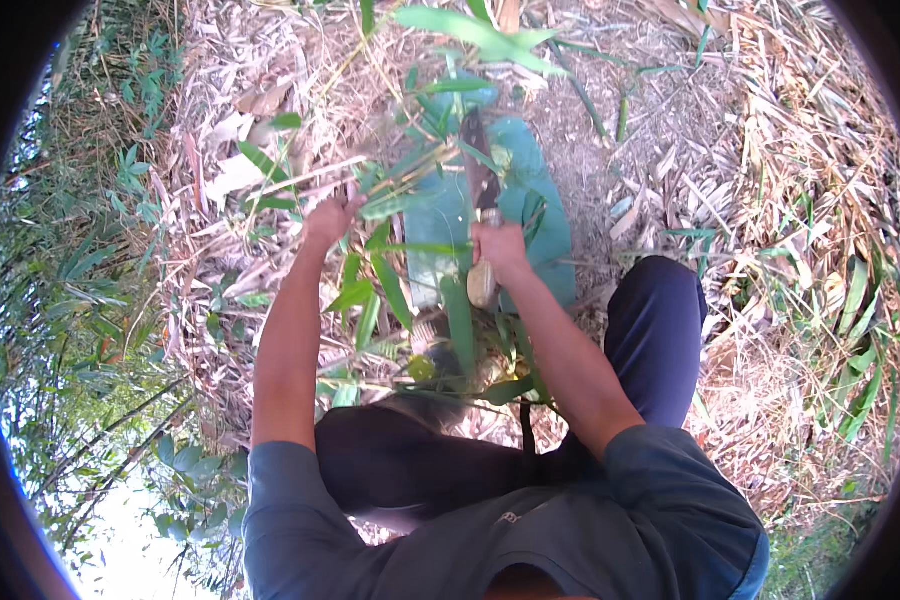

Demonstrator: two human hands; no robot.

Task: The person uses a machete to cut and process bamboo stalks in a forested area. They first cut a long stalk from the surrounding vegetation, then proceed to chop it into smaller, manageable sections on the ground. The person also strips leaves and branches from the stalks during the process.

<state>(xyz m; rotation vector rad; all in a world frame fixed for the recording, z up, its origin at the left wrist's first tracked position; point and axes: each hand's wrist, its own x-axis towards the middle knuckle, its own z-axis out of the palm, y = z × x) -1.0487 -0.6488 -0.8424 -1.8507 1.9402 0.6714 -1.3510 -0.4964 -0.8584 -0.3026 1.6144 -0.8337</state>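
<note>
The ground (670, 120) is the largest thing here, covered with dry straw-coloured leaves and husks, with green bamboo growth along its left edge. On it, in front of the person, lies a blue-green sack (530, 190), its long side running away from the person toward the top edge of the ground in view. The person crouches or sits, with dark trousers (660, 330) and a blue-grey shirt (490, 540).

Over the sack stands a leafy green branch (410, 200), thin stems and long narrow leaves spreading both toward the person and away. The left hand (328, 222) is raised at the left side of this branch; its fingers are clenched around a thin stem, as far as I can see, though leaves hide part of the grip.

The right hand (500, 248) is clenched around the pale wooden handle of a knife (480, 180), a broad chopping blade. The blade points away from the person, its long axis nearly parallel to the sack. The stems lie to the left of the blade, just beside it, between the two hands. The right hand with the blade is nearer to the stems' base; the left hand holds them higher up.
</note>
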